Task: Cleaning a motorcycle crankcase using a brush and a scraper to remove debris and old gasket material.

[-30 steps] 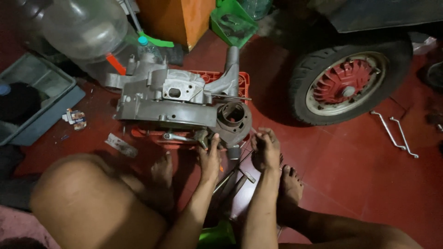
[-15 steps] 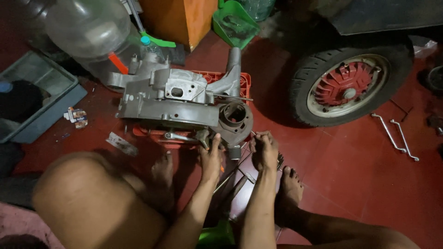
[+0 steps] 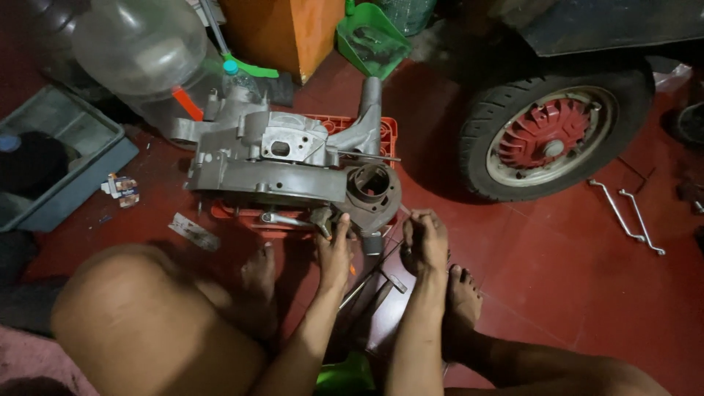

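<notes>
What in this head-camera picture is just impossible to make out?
- What the right hand grips: its curled fingers hide it.
- The part under the left hand: covered by its fingertips, below the grey engine casing.
- The red crate: mostly hidden beneath the casing.
- The vehicle above the tyre: cut off by the top edge.
- The small box by the grey tray: too small to identify.

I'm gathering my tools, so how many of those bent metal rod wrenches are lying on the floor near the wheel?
2. Both bent rod wrenches lie side by side on the red floor right of the wheel: one nearer it, the other just beyond. More may be hidden.
</notes>
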